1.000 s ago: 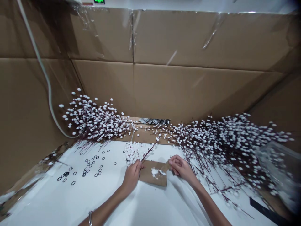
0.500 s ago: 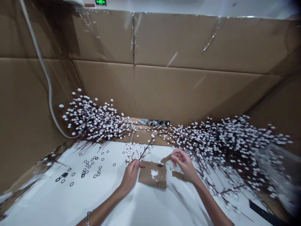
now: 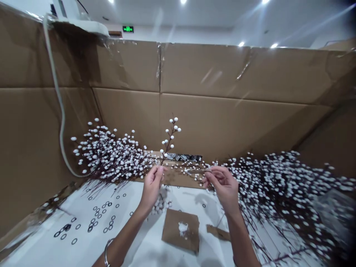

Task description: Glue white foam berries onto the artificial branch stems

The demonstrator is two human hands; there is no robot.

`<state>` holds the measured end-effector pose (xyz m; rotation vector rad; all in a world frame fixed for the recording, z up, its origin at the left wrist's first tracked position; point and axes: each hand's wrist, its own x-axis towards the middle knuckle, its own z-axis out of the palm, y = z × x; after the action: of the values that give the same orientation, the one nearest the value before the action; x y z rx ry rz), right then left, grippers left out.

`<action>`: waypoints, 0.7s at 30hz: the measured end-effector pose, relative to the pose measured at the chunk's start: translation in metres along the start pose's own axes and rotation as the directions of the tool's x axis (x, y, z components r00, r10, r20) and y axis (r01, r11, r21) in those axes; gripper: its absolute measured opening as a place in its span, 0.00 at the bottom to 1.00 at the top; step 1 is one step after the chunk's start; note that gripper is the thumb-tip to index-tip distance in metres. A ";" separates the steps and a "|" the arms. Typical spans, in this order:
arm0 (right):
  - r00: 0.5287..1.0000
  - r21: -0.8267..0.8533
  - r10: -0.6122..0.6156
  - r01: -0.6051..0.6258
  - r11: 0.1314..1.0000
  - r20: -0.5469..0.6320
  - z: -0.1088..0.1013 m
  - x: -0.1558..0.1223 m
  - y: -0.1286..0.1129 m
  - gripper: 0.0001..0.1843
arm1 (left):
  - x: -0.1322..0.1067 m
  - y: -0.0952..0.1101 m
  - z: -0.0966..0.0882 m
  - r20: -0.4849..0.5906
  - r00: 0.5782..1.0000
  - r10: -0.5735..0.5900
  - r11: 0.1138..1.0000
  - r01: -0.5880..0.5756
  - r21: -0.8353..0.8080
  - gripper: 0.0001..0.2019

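Observation:
My left hand (image 3: 151, 189) pinches a dark twig with white berries (image 3: 168, 142), held upright above the table's back edge. In my right hand (image 3: 224, 187) is a thin cardboard strip (image 3: 198, 171), its tip pointing left toward the twig but apart from it. Below the hands, a cardboard square (image 3: 171, 231) lies on the white table with a smear of white paste (image 3: 183, 227) on it. Another cardboard strip (image 3: 217, 232) rests beside it, near my right forearm. Under my left hand is a cluster of white berries (image 3: 161, 203), partly hidden.
Several black rings (image 3: 97, 215) are scattered at the table's left. Bunches of white-berry branches stand at the left (image 3: 111, 152) and right (image 3: 280, 189). Cardboard walls (image 3: 208, 122) enclose the back and sides. A pale cable (image 3: 59, 111) hangs at left; clear plastic (image 3: 333, 211) lies far right.
The view has tilted up. Both hands have risen off the cardboard square; the left lifted the twig upright, and the right brought the strip up from the square.

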<state>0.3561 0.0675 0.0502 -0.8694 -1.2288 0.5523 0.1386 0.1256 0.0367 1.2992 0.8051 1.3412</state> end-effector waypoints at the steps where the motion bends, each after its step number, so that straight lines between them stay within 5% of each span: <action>1: 1.000 0.018 0.010 -0.010 1.000 -0.008 0.002 0.001 -0.001 0.07 | 0.000 0.004 0.000 -0.004 1.000 -0.001 1.000 0.001 0.000 0.18; 11: 0.985 0.118 0.152 -0.142 0.983 -0.081 0.004 -0.001 -0.010 0.10 | -0.003 0.024 -0.005 0.003 1.000 -0.014 1.000 0.014 -0.028 0.17; 21: 0.977 0.102 0.147 -0.132 0.986 -0.156 0.025 -0.010 -0.020 0.09 | -0.005 0.030 -0.004 0.016 1.000 0.005 1.000 -0.005 0.009 0.17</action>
<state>0.3280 0.0553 0.0630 -0.9094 -0.9918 0.6322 0.1268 0.1146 0.0633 1.3182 0.7980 1.3313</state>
